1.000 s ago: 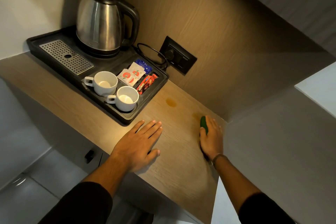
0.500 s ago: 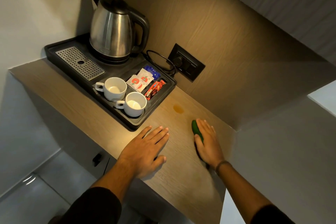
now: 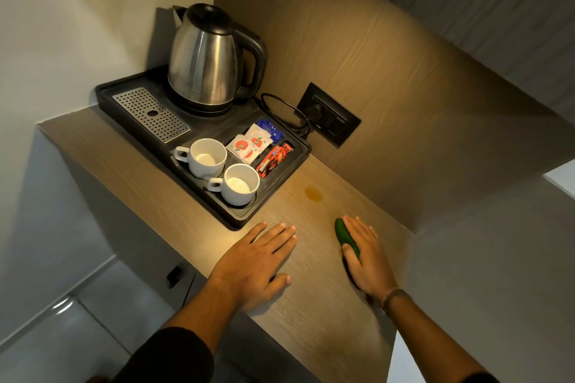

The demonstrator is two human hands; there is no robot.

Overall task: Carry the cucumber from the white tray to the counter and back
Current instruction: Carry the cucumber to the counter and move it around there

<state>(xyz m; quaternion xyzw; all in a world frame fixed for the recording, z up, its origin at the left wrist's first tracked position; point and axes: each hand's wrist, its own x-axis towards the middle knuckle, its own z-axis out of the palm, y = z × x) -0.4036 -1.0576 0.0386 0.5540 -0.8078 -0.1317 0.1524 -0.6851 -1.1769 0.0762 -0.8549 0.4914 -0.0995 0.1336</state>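
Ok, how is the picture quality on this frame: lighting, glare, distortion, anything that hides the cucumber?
Head view: dim warm light, with a bright pool on the counter by the left hand; soft reflections streak the kettle; the wide-angle lens tilts and bends the walls; the lower right counter lies in shadow, and the right hand covers part of the cucumber, though focus is sharp.

The right hand [image 3: 368,258] has slid the cucumber [image 3: 346,236] leftward along the desk [image 3: 311,305], away from the right wall, toward the left hand [image 3: 255,261].
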